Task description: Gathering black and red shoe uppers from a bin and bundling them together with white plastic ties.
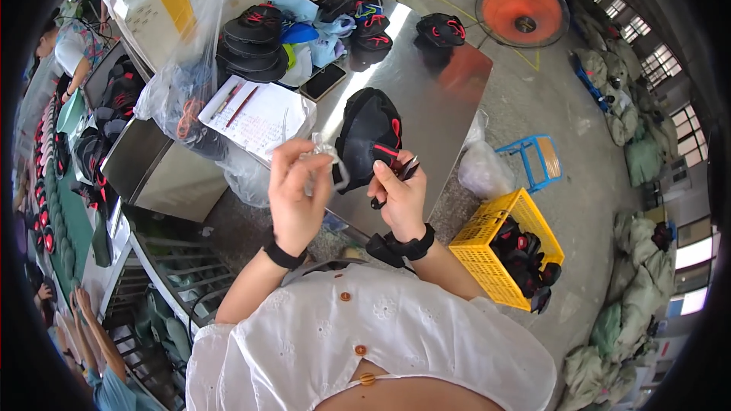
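A black cap (364, 123) with a red design lies on the metal table right in front of me. My left hand (297, 196), raised at the cap's near left side, is closed in a pinch on a crumpled piece of clear plastic (329, 155). The lower end of that plastic curls toward the cap. At the cap's near right edge, my right hand (401, 199) is closed round a small dark tool (410, 168) with a pointed tip, which looks like thread snips. Its thumb is beside the red strip, but I cannot tell whether it touches the cap.
Written papers with pens (255, 116) and a phone (323, 82) lie left of the cap. Behind are stacked black caps (255, 39); another cap (440, 30) sits by the far edge. A yellow crate (478, 242) of caps stands right. Other people work at far left.
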`<state>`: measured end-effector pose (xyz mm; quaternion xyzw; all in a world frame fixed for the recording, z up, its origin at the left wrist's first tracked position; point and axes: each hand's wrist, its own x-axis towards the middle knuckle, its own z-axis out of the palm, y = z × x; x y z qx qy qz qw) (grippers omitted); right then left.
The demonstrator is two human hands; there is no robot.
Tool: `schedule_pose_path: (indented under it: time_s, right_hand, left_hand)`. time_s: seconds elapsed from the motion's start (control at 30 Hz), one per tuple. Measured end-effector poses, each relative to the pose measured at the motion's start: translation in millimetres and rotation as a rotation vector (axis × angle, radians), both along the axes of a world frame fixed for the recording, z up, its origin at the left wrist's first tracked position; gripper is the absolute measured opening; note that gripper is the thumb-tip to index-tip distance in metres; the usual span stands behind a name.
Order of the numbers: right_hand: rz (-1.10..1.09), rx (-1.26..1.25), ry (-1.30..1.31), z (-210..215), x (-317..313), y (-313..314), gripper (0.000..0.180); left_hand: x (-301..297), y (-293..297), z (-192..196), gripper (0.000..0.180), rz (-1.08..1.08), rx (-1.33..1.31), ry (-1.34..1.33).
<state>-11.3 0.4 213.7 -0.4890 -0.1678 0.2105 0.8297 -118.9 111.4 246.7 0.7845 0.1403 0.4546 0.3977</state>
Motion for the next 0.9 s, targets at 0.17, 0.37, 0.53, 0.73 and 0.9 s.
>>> schedule_pose_path:
  time_s: [0.17, 0.37, 0.53, 0.73, 0.9]
  right_hand:
    - [0.015, -0.015, 0.100, 8, -11, 8, 0.017]
    - [0.087, -0.012, 0.076, 5, -17, 15, 0.015]
    - [0.163, 0.003, 0.118, 1, -22, 21, 0.016]
    - [0.212, 0.001, 0.091, -2, -32, 33, 0.016]
    - [0.343, -0.029, 0.156, 0, -57, 33, 0.014]
  left_hand:
    - [3, -9, -3, 0.039, -0.043, 0.118, 0.057]
    - [-5, -7, -5, 0.050, -0.164, 0.164, 0.116]
    - [-12, 4, -12, 0.044, -0.004, 0.120, 0.094]
    - [-30, 6, -15, 0.027, -0.008, 0.245, 0.068]
    - [-33, 42, -5, 0.022, 0.058, 0.046, 0.068]
